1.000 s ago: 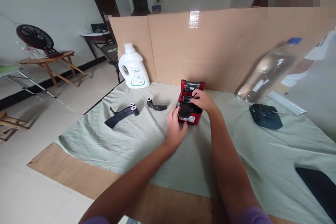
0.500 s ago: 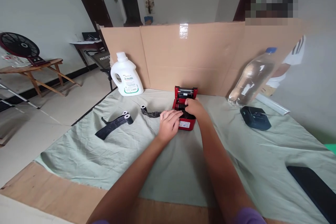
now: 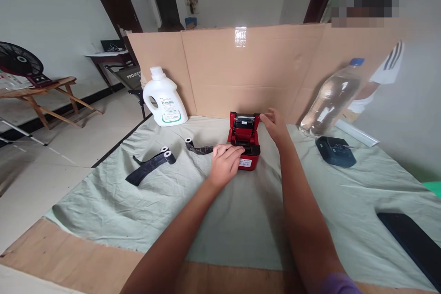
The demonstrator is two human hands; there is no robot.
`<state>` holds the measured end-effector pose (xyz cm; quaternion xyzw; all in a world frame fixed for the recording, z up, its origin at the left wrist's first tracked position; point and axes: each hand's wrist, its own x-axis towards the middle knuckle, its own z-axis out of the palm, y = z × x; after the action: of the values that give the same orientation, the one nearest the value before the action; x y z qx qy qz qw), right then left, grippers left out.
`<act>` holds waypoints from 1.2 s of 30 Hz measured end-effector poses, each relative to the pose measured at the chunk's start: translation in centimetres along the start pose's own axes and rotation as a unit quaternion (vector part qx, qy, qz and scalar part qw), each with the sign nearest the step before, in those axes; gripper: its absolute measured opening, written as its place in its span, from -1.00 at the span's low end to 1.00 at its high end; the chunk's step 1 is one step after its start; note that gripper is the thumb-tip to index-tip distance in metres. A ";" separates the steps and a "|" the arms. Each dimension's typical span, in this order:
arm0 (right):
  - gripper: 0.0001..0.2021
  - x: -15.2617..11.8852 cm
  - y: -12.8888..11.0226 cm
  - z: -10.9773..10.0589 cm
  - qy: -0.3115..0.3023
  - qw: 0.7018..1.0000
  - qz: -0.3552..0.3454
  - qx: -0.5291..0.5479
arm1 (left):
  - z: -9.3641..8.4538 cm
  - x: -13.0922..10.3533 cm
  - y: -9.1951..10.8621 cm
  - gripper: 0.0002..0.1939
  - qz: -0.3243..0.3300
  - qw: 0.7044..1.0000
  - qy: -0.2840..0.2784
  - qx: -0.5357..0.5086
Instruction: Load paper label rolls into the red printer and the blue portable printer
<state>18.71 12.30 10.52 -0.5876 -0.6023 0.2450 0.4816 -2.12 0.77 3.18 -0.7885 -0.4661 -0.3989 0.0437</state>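
A: Where does the printer (image 3: 245,140) sit?

B: On the green cloth (image 3: 144,193), just in front of the cardboard wall (image 3: 241,78), about midway between the white jug (image 3: 164,98) and the clear bottle (image 3: 329,98). Its lid stands open, tilted back toward the wall.

A: And the hands?

B: Both on it. The left hand (image 3: 224,163) lies on the printer's near edge, fingers flat over the front, gripping nothing. The right hand (image 3: 275,125) is at the far right corner, fingertips touching the raised lid, loose rather than clamped.

A: Which is nearer the lid?

B: The right. The lid lies just left of its fingertips; the left hand is on the wall-far side, below the lid.

A: Anything else by the printer?

B: Two black rolls (image 3: 161,158) lie to its left, one almost at the left hand. A black device (image 3: 335,151) sits well to its right.
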 end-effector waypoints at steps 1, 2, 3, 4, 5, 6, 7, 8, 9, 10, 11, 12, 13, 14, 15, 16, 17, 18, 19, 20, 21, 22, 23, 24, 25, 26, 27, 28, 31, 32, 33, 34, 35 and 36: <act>-0.41 0.0 0.0 0.4 -0.011 0.999 -0.002 0.030 | -0.1 0.0 0.0 -0.63 0.003 1.000 -0.003 0.001; -0.43 0.0 0.0 0.8 -0.026 0.998 -0.002 0.051 | -0.1 0.1 0.1 -0.63 0.005 1.000 -0.004 0.003; -0.47 -0.1 0.0 1.1 -0.035 0.997 -0.003 0.064 | -0.2 0.1 0.1 -0.63 0.007 1.000 -0.003 0.003; -0.52 -0.1 -0.1 1.4 -0.037 0.997 -0.008 0.072 | -0.3 0.1 0.1 -0.63 0.010 1.000 0.000 0.004; -0.58 -0.2 -0.1 1.5 -0.036 0.996 -0.015 0.076 | -0.3 0.2 0.1 -0.64 0.013 1.000 0.003 0.005; -0.64 -0.3 -0.2 1.5 -0.043 0.996 -0.021 0.077 | -0.4 0.2 0.2 -0.63 0.015 1.000 0.003 0.006; -0.71 -0.5 -0.1 1.3 -0.066 0.995 -0.023 0.074 | -0.5 0.2 0.2 -0.63 0.018 1.000 0.002 0.009; -0.76 -0.7 0.0 1.0 -0.105 0.992 -0.018 0.063 | -0.5 0.3 0.2 -0.63 0.020 1.000 -0.001 0.012; -0.82 -0.9 0.1 0.7 -0.147 0.988 -0.008 0.047 | -0.6 0.3 0.2 -0.63 0.023 1.000 -0.006 0.014; -0.84 -1.2 0.2 0.3 -0.186 0.982 0.008 0.028 | -0.6 0.4 0.3 -0.63 0.023 1.000 -0.009 0.013; -0.78 -1.5 0.4 0.0 -0.213 0.977 0.029 0.013 | -0.6 0.5 0.3 -0.64 0.020 1.000 -0.009 0.011; -0.65 -1.8 0.6 -0.3 -0.226 0.973 0.052 0.005 | -0.6 0.5 0.3 -0.64 0.008 1.000 -0.005 0.006; -0.50 -2.1 0.8 -0.5 -0.229 0.970 0.078 0.007 | -0.6 0.6 0.3 -0.64 -0.011 1.000 0.001 -0.001; -0.38 -2.3 1.0 -0.7 -0.234 0.966 0.104 0.020 | -0.6 0.7 0.2 -0.62 -0.037 0.999 0.008 -0.009; -0.30 -2.5 1.2 -0.9 -0.251 0.959 0.125 0.042 | -0.6 0.8 0.1 -0.58 -0.067 0.997 0.012 -0.018; -0.28 -2.6 1.3 -1.0 -0.278 0.948 0.143 0.067 | -0.6 0.9 -0.1 -0.55 -0.097 0.995 0.012 -0.027; -0.29 -2.7 1.5 -1.0 -0.306 0.934 0.157 0.091 | -0.6 0.9 -0.3 -0.53 -0.122 0.992 0.007 -0.035; -0.32 -2.8 1.6 -1.1 -0.331 0.921 0.170 0.113 | -0.7 0.9 -0.5 -0.52 -0.138 0.990 0.000 -0.041; -0.34 -2.9 1.8 -1.1 -0.349 0.910 0.181 0.131 | -0.7 0.9 -0.7 -0.53 -0.147 0.988 -0.007 -0.045; -0.36 -2.9 1.9 -1.2 -0.357 0.903 0.190 0.146 | -0.8 0.9 -0.9 -0.53 -0.150 0.987 -0.014 -0.047; -0.37 -2.9 2.1 -1.2 -0.358 0.899 0.198 0.157 | -0.9 0.8 -1.0 -0.54 -0.149 0.988 -0.021 -0.048; -0.38 -2.9 2.3 -1.1 -0.356 0.897 0.206 0.165 | -0.9 0.8 -1.1 -0.54 -0.146 0.988 -0.027 -0.048; -0.38 -2.8 2.6 -1.1 -0.355 0.894 0.212 0.171 | -1.0 0.9 -1.2 -0.54 -0.144 0.988 -0.033 -0.047; -0.39 -2.6 3.0 -0.9 -0.352 0.892 0.222 0.175 | -1.0 0.9 -1.2 -0.56 -0.144 0.988 -0.036 -0.047; -0.41 -2.4 3.3 -0.7 -0.338 0.895 0.232 0.176 | -0.9 1.0 -1.3 -0.58 -0.144 0.988 -0.037 -0.046; -0.42 -2.3 3.7 -0.5 -0.326 0.897 0.240 0.176 | -0.9 1.2 -1.3 -0.59 -0.144 0.988 -0.036 -0.044; -0.44 -2.2 4.0 -0.3 -0.316 0.900 0.245 0.173 | -0.9 1.3 -1.4 -0.60 -0.147 0.988 -0.036 -0.043; -0.46 -2.2 4.3 0.0 -0.305 0.903 0.248 0.171 | -0.9 1.4 -1.4 -0.60 -0.150 0.987 -0.035 -0.041; -0.50 -2.8 5.1 0.7 -0.266 0.915 0.247 0.174 | -1.0 1.6 -1.2 -0.61 -0.157 0.986 -0.030 -0.042; -0.50 -3.1 5.3 1.0 -0.247 0.920 0.246 0.177 | -1.1 1.6 -1.2 -0.61 -0.157 0.986 -0.028 -0.043; -0.51 -3.5 5.4 1.2 -0.230 0.925 0.243 0.178 | -1.2 1.6 -1.1 -0.60 -0.156 0.986 -0.025 -0.045; -0.52 -3.8 5.5 1.4 -0.216 0.931 0.237 0.174 | -1.3 1.7 -1.1 -0.59 -0.156 0.987 -0.021 -0.046; -0.54 -4.1 5.5 1.7 -0.204 0.941 0.221 0.158 | -1.3 1.7 -1.1 -0.58 -0.156 0.987 -0.017 -0.048; -0.57 -4.3 5.4 1.9 -0.181 0.960 0.184 0.110 | -1.4 1.7 -1.1 -0.56 -0.156 0.986 -0.014 -0.050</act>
<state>18.88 9.74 3.83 -0.5776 -0.5296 0.4967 0.3730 -3.38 1.96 4.93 -0.7129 -0.5633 -0.4127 -0.0643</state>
